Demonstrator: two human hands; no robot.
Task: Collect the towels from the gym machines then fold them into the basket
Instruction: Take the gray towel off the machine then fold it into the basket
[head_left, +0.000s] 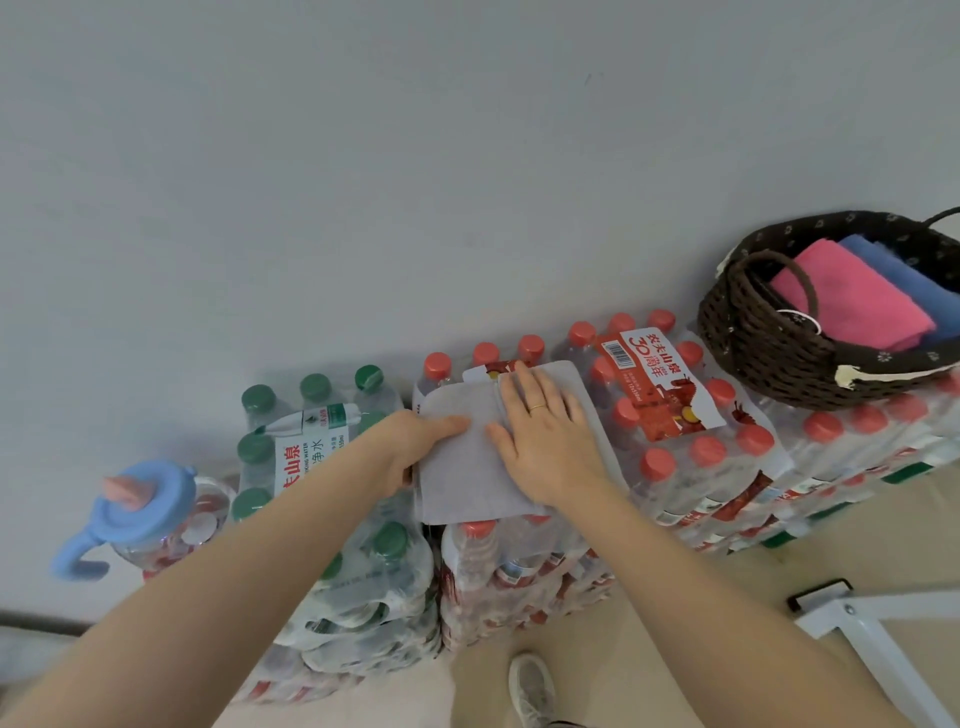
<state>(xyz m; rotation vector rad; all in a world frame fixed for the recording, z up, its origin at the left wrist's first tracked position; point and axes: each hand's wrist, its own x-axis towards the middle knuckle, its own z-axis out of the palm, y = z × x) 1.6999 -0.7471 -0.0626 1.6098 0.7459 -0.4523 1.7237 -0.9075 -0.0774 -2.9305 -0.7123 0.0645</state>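
A grey towel (462, 467), folded to a small rectangle, lies on top of a shrink-wrapped pack of red-capped water bottles (670, 410). My left hand (415, 441) pinches its left edge, thumb on top and fingers underneath. My right hand (545, 431) lies flat on the towel's right half, fingers straight and spread, pressing it down. At the far right a dark woven basket (769, 343) stands on another pack of bottles and holds a folded pink towel (852, 296) with a folded blue towel (904, 270) beside it.
Packs of green-capped bottles (311, 415) are stacked to the left against the pale wall. A large water jug with a blue lid and handle (140, 509) stands at far left. A white metal frame (857, 629) and my shoe (530, 686) are on the floor below.
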